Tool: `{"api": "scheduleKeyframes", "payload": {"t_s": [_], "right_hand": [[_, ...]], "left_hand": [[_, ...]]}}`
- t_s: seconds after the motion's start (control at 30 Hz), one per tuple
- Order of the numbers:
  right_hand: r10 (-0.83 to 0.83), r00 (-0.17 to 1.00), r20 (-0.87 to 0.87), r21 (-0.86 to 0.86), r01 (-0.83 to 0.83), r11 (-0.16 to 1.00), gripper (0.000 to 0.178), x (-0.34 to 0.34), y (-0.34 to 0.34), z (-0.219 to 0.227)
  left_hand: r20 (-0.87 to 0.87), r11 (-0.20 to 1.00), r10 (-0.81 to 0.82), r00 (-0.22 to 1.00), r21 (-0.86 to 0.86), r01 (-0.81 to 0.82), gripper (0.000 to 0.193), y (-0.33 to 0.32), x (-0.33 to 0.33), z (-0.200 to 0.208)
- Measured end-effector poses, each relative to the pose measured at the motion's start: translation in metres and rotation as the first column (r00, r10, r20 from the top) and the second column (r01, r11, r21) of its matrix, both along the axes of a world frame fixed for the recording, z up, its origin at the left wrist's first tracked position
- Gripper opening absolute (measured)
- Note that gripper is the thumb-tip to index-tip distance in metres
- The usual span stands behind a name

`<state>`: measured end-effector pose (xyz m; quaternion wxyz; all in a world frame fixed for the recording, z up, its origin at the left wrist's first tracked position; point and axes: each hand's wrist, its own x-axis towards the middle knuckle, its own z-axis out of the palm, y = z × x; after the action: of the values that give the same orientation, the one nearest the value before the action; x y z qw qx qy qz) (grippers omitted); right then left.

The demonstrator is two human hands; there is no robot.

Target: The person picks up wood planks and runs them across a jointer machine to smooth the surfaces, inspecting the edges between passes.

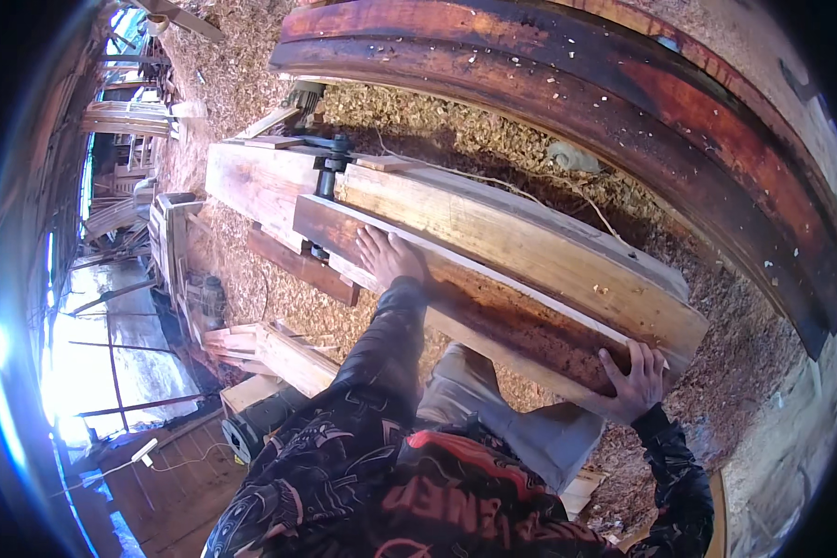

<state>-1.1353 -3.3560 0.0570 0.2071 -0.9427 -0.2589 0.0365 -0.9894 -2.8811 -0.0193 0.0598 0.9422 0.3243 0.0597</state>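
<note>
A long dark reddish-brown board (521, 312) lies slantwise on a pale wooden machine bench (493, 219), alongside its thick raised beam. My left hand (391, 260) rests flat on the board near its far-left end, fingers stretched out. At the near-right end my right hand (637, 379) grips the board, fingers over the top edge and the thumb on its face. Just past the board's far-left end, a dark metal shaft with a bearing (329, 169) crosses a gap in the bench. The board's underside is hidden.
Long dark-stained planks (567, 88) lie stacked across the far right. Wood shavings (391, 112) cover the ground. Left of my body sit a motor (251, 428) and some pale timber (288, 358). A thin cord (521, 192) trails behind the bench.
</note>
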Motion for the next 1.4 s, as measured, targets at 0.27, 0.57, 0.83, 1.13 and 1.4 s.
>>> {"api": "scheduleKeyframes", "payload": {"t_s": [0.27,0.57,0.83,1.13,1.4], "right_hand": [[-0.019,0.999,0.035,-0.008,0.02,1.0,0.082,0.012,0.019,0.003],[-0.009,0.999,0.049,-0.015,0.01,1.0,0.08,0.018,0.029,0.003],[-0.021,0.999,0.031,0.004,0.02,1.0,0.081,0.018,0.04,-0.003],[-0.005,1.0,0.022,-0.021,0.005,1.0,0.08,0.021,0.051,-0.012],[-0.012,1.0,-0.028,-0.037,0.011,0.999,0.077,0.024,0.068,-0.015]], "left_hand": [[0.019,1.0,-0.011,1.0,0.007,0.011,0.066,0.012,0.008,-0.001],[-0.005,1.0,-0.011,1.0,0.014,0.011,0.065,0.023,0.013,0.002],[0.023,1.0,-0.025,0.999,-0.003,0.026,0.066,0.034,0.015,0.0],[0.025,1.0,-0.029,0.999,-0.003,0.029,0.067,0.052,0.025,-0.006],[0.022,0.999,-0.029,0.999,0.016,0.029,0.067,0.075,0.031,-0.01]]}}
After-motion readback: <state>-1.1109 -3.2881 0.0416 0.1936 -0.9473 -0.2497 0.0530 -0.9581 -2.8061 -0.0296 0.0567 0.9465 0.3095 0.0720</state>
